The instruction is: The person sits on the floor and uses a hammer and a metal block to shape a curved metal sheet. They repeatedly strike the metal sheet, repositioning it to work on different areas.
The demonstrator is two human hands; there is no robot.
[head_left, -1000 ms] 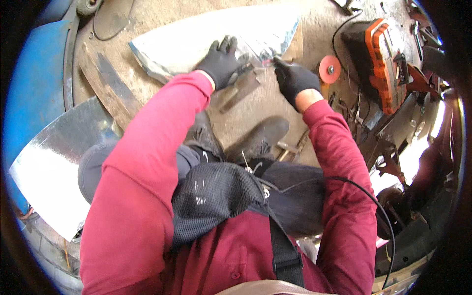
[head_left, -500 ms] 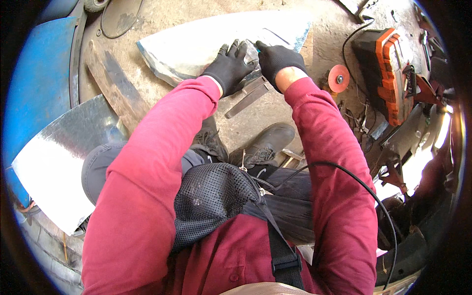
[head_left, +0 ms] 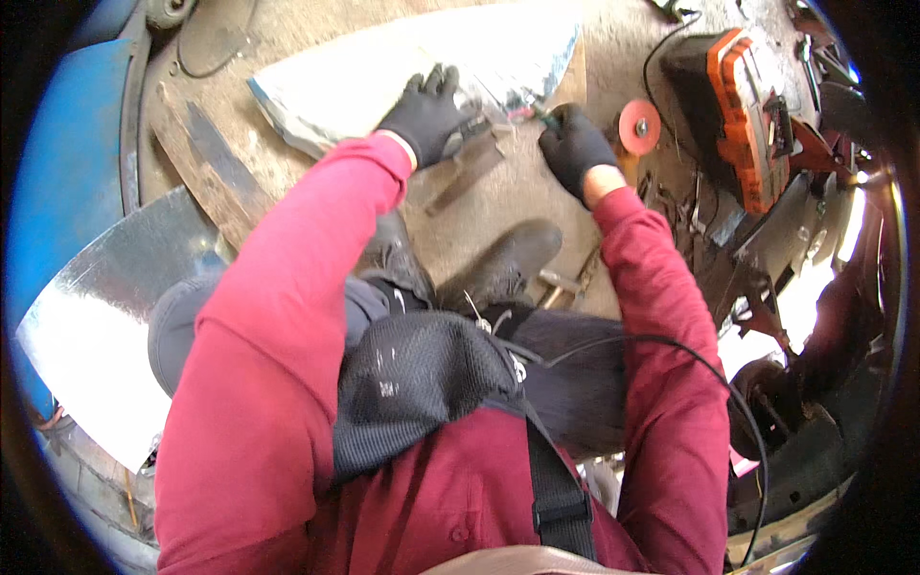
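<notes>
A pale, shiny sheet metal panel (head_left: 345,86) with a curved far edge lies on the ground in front of me. My left hand (head_left: 431,110), in a black glove, rests on its near side with fingers stretched and slightly apart. Off the panel's near right edge, my right hand (head_left: 577,149), gloved too, is closed around a slim green tool (head_left: 549,119). Its tip points left toward the panel; blur and glare hide its exact kind. A dark flat metal bar (head_left: 462,179) sticks out from under the panel, below my left hand.
Right of my right hand stand a red disc (head_left: 639,126) on a tool and a black-and-orange toolbox (head_left: 738,125). Left lie a wooden board (head_left: 206,172), a bright metal sheet (head_left: 105,316) and a blue panel (head_left: 72,144). A hammer (head_left: 561,286) lies beside my shoe.
My right hand has drawn back from the panel, to the right and toward me, and the green tool now shows. My left hand stays on the panel. The whole view has shifted slightly.
</notes>
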